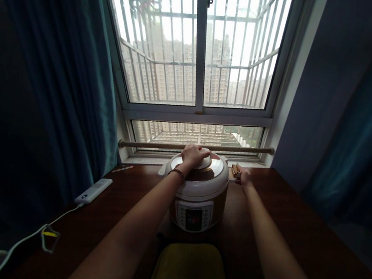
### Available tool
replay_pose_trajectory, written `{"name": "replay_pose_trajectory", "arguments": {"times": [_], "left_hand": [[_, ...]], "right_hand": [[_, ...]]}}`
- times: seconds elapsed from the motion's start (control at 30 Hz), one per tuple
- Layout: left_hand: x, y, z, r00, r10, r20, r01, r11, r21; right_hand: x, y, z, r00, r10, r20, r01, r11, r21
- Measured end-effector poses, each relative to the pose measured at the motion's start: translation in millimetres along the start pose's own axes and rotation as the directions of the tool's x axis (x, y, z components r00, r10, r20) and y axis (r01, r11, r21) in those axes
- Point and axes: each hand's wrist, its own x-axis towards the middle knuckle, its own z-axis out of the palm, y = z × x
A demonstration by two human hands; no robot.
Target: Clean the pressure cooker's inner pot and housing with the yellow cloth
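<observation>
On a dark wooden table (pixel 293 216) set before a barred window (pixel 200 43), one cooker (pixel 202 191) is stood upright near the window side, handled by two bare hands. The left hand (pixel 194 155) is laid on top of the cooker, over its one pale lid handle (pixel 206 163); its far fingers are hidden, so how firmly the handle is gripped cannot be told. One bracelet (pixel 178 172) is worn on the left wrist. At the cooker's right side, the right hand (pixel 244 176) is closed on one small brown-and-white piece (pixel 236 171) — whether it is part of the cooker cannot be made out. One control panel (pixel 194 216) is turned toward the wearer, with a dark display at its middle.

Between the two forearms, one yellow item (pixel 191 267) is laid flat on the table, just in front of the cooker. Well to the left, one white oblong device (pixel 93 191) is joined to a white cable (pixel 64 217), and one loop with a yellow mark (pixel 49 234) is seen beside the cable. The window is flanked by two blue curtains (pixel 77 72) — one on each side — and crossed low down by one horizontal rail (pixel 152 145). High-rise buildings (pixel 217 65) are seen beyond the bars.
</observation>
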Motion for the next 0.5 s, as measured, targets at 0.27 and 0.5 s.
{"name": "replay_pose_trajectory", "arguments": {"times": [0.27,0.5], "left_hand": [[9.3,-14.7,-2.3,0.982,0.168,0.087,-0.158,0.981,-0.113],[18.1,-23.9,-6.6,0.939,0.291,0.184,-0.247,0.941,-0.23]], "right_hand": [[2.1,1.1,-2.2,1.0,-0.014,0.009,0.015,0.999,-0.033],[5.9,4.9,-2.2,0.998,-0.044,0.038,0.047,0.995,-0.082]]}}
